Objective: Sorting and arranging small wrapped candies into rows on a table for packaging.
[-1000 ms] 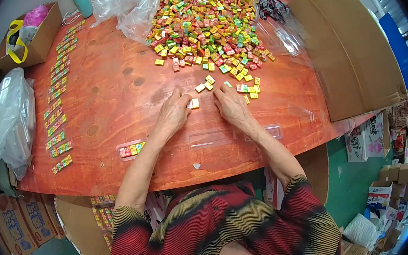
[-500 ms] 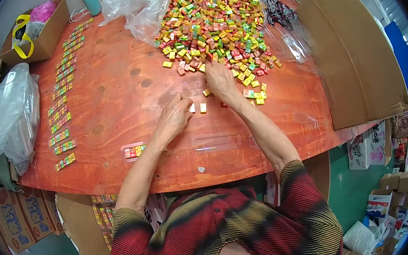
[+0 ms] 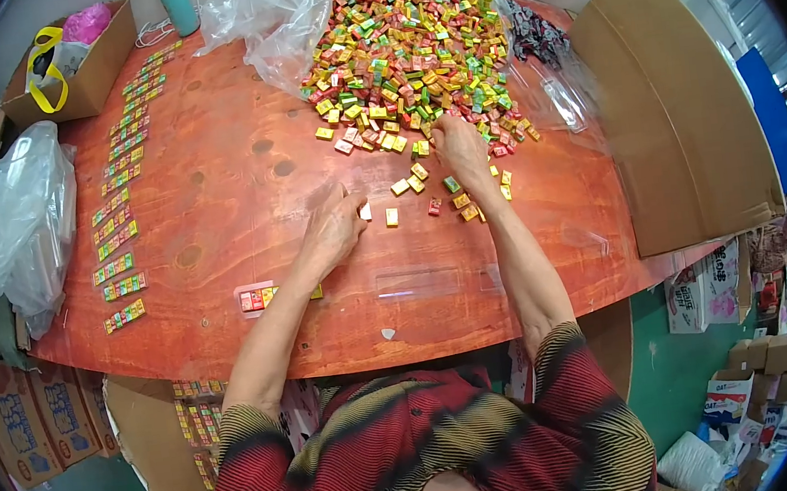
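My left hand (image 3: 334, 228) is over the middle of the table, its thumb and fingers closed on a small box (image 3: 365, 212) with a pale side showing. Just right of it lies a single yellow box (image 3: 392, 217). At the near edge of a big heap of small red, yellow, green and orange boxes (image 3: 412, 52), my right hand (image 3: 463, 152) reaches down with curled fingers; what they hold is hidden. Several loose boxes lie around that wrist, among them a red box (image 3: 434, 206). Partly under my left forearm is a clear tray (image 3: 243, 289) with a row of boxes.
Filled rows of small boxes (image 3: 119, 266) line the table's left side. Empty-looking clear trays (image 3: 417, 283) lie near the front. Plastic bags (image 3: 26, 217) and an open carton (image 3: 97, 70) stand left; a large cardboard piece (image 3: 677, 110) stands right. A bottle (image 3: 178, 7) is at the back.
My right hand has shifted right along the heap's near edge. Several yellow boxes now show where it was, and a red box is uncovered. My left hand has barely moved.
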The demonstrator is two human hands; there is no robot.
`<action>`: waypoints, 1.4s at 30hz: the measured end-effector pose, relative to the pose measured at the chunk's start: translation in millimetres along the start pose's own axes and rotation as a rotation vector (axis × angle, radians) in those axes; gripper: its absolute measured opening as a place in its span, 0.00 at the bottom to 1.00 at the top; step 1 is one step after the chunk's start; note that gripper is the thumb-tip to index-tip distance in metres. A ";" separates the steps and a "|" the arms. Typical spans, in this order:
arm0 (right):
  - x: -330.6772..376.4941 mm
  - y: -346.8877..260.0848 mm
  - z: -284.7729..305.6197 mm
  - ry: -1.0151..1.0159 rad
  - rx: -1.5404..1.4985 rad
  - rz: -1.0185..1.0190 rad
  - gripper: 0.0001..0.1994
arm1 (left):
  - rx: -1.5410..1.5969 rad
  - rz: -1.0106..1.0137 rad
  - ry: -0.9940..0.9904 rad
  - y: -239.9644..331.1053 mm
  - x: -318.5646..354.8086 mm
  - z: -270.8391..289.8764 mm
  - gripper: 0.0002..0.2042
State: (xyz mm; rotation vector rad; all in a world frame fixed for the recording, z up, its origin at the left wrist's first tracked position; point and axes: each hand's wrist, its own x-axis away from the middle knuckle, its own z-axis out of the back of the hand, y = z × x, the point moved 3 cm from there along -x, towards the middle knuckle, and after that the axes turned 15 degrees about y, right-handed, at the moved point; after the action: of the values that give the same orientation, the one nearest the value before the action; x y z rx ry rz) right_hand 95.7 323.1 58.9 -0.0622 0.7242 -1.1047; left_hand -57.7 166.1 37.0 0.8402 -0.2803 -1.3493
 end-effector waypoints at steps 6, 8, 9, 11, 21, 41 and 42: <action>12.8 -17.9 -6.8 -0.086 0.099 0.137 0.08 | 0.033 0.052 -0.021 1.1 -0.8 3.1 0.15; 14.1 -17.1 -17.4 -0.087 0.072 0.197 0.08 | 0.045 0.056 -0.034 3.2 -1.2 3.3 0.15; 15.1 -17.5 -21.8 -0.088 0.045 0.257 0.08 | 0.026 0.050 -0.034 5.7 -2.6 3.3 0.15; 15.4 -20.2 -24.1 -0.081 0.038 0.313 0.07 | 0.007 0.047 -0.039 6.6 -3.3 2.5 0.15; 69.6 -72.4 -11.2 -0.290 -0.217 0.239 0.10 | 0.006 0.014 0.033 -15.1 0.5 11.4 0.14; 92.7 -66.7 12.3 -0.272 -0.153 0.265 0.22 | -0.001 -0.076 0.013 -13.9 1.6 14.7 0.17; 94.8 -65.4 15.9 -0.255 -0.181 0.242 0.22 | 0.035 -0.063 0.014 -11.7 2.2 15.4 0.17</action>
State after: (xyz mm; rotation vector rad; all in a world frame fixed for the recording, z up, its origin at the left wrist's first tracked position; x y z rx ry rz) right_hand 76.4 208.9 49.2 -0.2591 0.5834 -0.7813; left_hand -75.5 158.5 39.1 0.8936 -0.2689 -1.4005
